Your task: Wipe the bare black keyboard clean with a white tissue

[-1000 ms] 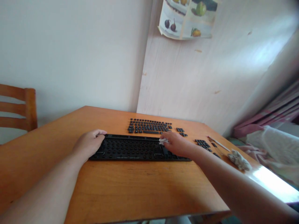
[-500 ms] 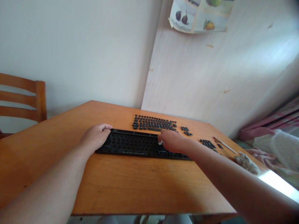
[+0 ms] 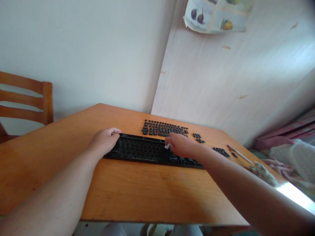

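A black keyboard base (image 3: pixel 140 149) with its keycaps off lies flat on the wooden table. My left hand (image 3: pixel 105 141) grips its left end, thumb and fingers closed around the edge. Over the right-of-middle part, my right hand (image 3: pixel 180 144) is closed on a small white wad (image 3: pixel 168 146), which looks like tissue or cloth, pressed against the base. My right hand and forearm hide part of the base's right end. Loose black keycaps (image 3: pixel 164 127) are laid out in rows just beyond the base.
Smaller keycap groups (image 3: pixel 220 151) lie to the right, near a thin white stick (image 3: pixel 242 154) and a crumpled greyish-brown cloth (image 3: pixel 263 173). A wooden chair (image 3: pixel 48 101) stands at the left. Behind the table (image 3: pixel 137 190) is a wall with a fruit picture (image 3: pixel 216 18).
My right hand has shifted slightly left relative to the base, with the white wad showing more. My left hand keeps its hold. The whole view has moved a little.
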{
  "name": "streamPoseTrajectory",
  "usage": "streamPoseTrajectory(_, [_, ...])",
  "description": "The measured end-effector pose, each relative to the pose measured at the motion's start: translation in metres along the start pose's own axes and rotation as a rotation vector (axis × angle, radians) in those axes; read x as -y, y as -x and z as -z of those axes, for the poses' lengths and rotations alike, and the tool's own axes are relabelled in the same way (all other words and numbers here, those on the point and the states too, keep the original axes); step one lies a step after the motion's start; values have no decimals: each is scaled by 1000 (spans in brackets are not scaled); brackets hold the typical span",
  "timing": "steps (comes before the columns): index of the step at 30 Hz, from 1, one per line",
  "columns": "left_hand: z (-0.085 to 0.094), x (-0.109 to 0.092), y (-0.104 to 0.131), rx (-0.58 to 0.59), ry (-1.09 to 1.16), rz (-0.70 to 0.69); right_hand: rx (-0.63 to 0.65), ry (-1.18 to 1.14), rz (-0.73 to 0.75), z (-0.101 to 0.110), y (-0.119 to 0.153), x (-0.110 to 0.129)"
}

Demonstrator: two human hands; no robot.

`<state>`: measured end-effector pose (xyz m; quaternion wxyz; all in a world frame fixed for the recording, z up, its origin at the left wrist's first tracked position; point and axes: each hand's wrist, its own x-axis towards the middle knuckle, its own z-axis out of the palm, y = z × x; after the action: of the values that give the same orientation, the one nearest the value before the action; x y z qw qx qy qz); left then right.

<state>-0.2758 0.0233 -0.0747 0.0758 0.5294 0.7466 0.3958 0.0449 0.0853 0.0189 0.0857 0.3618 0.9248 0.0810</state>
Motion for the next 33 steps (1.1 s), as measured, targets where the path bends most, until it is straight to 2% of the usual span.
streamPoseTrajectory(5, [0, 1, 0, -1, 2, -1, 13, 38, 15, -4, -2, 7])
streamPoseTrajectory(12, [-1, 0, 0, 23, 2, -2, 50, 96, 60, 4, 9, 13])
streamPoseTrajectory(17, [0, -3, 0, 25, -4, 11, 10, 51, 56, 1, 18, 14])
streamPoseTrajectory(23, [0, -2, -1, 12, -26, 6, 23, -31, 72, -3, 30, 12])
streamPoseTrajectory(33, [-2, 1, -3, 15, -16, -12, 39, -27, 112, 3, 43, 30])
